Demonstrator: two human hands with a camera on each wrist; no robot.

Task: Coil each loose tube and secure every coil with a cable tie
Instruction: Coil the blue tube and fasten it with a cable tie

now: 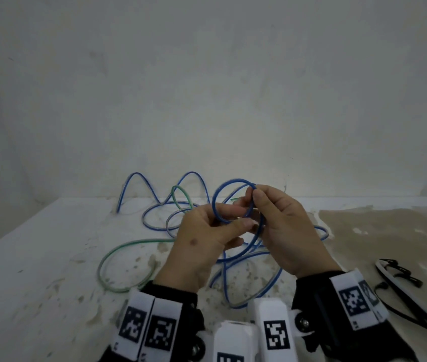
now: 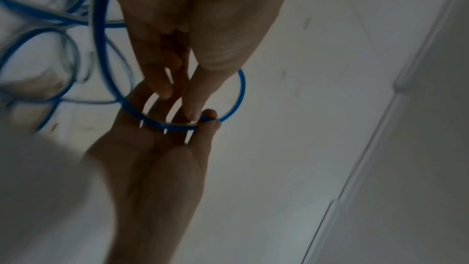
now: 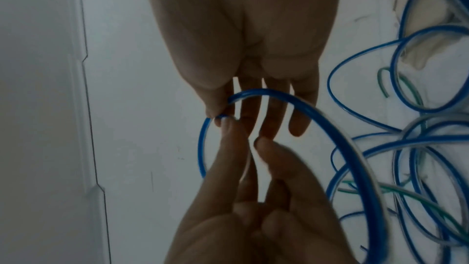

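A small loop of the blue tube [image 1: 220, 190] is lifted over the table between both hands. My right hand [image 1: 253, 194] pinches the top of the loop between thumb and forefinger, and the tube runs across its fingers [image 3: 253, 115]. My left hand [image 1: 238, 218] pinches the loop's lower side, its fingers poking through the ring. In the left wrist view my left hand [image 2: 182, 103] meets the tube [image 2: 162, 125] beside the right thumb. The rest of the blue tube lies loose and tangled underneath. A green tube [image 1: 118, 253] curves across the table at the left.
Black and white cable ties [image 1: 395, 275] lie on the table to the right of my right wrist. A brown worn patch [image 1: 390, 223] covers the table's right side. A pale wall [image 1: 207, 100] rises right behind the tangle of tubes.
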